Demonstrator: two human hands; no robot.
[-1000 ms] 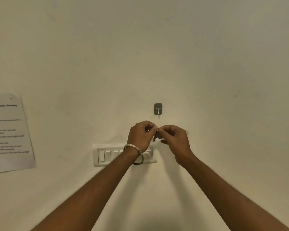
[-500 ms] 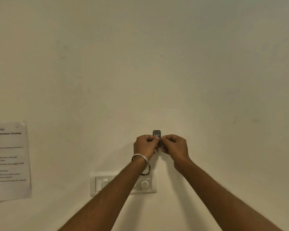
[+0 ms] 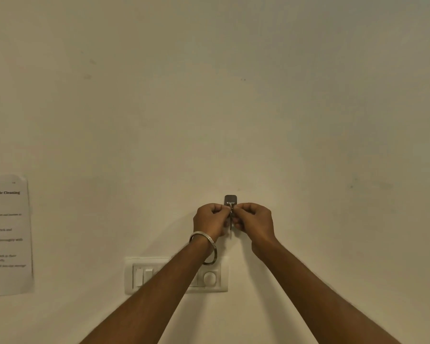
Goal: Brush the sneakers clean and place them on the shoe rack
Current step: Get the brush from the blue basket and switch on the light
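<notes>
Plain cream wall point(image 3: 233, 95), lightly scuffed, fills the view. A white switch plate point(image 3: 211, 279) sits low, partly behind the left forearm. A printed sheet point(image 3: 8, 234) at left reads "Cleaning"; the rest is blurred. Left hand point(image 3: 210, 220), bangle point(image 3: 205, 244) at its wrist, and right hand point(image 3: 255, 219) pinch a small metal ring point(image 3: 231, 217) at the hook point(image 3: 230, 199). Sneakers and rack out of view.

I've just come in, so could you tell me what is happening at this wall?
A person holds both hands together at a small metal wall hook. The left hand and right hand pinch a small metal ring at the hook. No sneakers, brush or rack are in view; a switch panel sits below.
</notes>
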